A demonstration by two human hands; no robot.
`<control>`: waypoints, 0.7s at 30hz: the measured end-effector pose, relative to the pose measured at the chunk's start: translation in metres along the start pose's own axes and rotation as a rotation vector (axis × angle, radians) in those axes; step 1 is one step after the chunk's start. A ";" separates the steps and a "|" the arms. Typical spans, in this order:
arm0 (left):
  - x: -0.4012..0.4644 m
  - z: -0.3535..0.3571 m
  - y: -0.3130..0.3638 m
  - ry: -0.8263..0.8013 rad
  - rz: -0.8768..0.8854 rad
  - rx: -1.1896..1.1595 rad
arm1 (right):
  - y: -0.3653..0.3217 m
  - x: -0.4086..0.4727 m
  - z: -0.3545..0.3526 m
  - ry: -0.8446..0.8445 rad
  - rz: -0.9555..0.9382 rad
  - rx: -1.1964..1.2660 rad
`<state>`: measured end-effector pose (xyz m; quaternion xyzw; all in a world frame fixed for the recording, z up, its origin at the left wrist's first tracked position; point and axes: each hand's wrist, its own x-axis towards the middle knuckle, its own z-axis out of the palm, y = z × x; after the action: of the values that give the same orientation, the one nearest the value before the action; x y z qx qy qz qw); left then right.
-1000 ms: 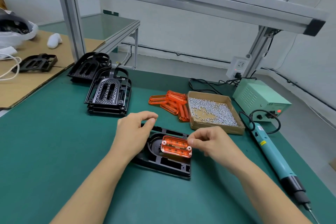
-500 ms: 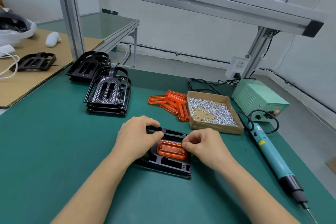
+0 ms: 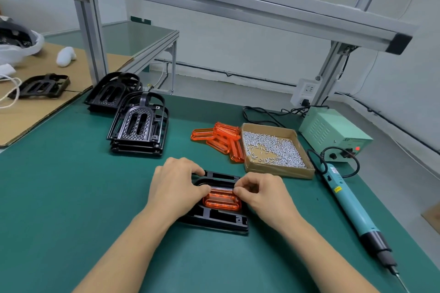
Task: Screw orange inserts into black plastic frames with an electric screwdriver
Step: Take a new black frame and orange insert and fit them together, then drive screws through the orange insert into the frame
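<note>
From the head camera, a black frame (image 3: pixel 215 219) lies flat on the green mat (image 3: pixel 71 197), near the person. An orange insert (image 3: pixel 222 201) sits in it, long axis running left to right. The left hand (image 3: pixel 175 188) curls over the frame's left end, thumb touching the insert. The right hand (image 3: pixel 264 194) pinches the insert's right end. The electric screwdriver (image 3: pixel 352 209) lies to the right, tip toward the person.

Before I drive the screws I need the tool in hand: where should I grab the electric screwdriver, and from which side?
Grip the teal barrel of the electric screwdriver at its middle, coming down from above with the right hand. It lies flat on the green mat, right of the black frame. Its tip points toward you and its cord leaves the far end, so the middle is probably the clearest part.
</note>
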<state>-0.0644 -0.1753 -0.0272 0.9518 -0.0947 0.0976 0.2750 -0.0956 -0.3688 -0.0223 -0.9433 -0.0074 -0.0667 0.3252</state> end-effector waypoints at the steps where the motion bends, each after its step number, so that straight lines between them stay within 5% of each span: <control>1: 0.000 0.000 -0.001 0.006 -0.007 0.003 | 0.000 -0.001 -0.001 0.011 -0.007 0.017; 9: 0.001 0.004 -0.001 0.044 -0.047 0.056 | 0.039 -0.010 -0.047 0.288 0.017 -0.283; 17: -0.001 0.005 0.002 0.079 -0.081 0.056 | 0.077 -0.020 -0.097 0.201 0.415 -0.827; 21: -0.001 0.004 0.004 0.088 -0.109 -0.013 | 0.091 -0.024 -0.103 0.070 0.591 -0.811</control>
<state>-0.0658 -0.1807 -0.0282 0.9485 -0.0309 0.1236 0.2900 -0.1270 -0.5033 -0.0009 -0.9526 0.2976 -0.0009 -0.0627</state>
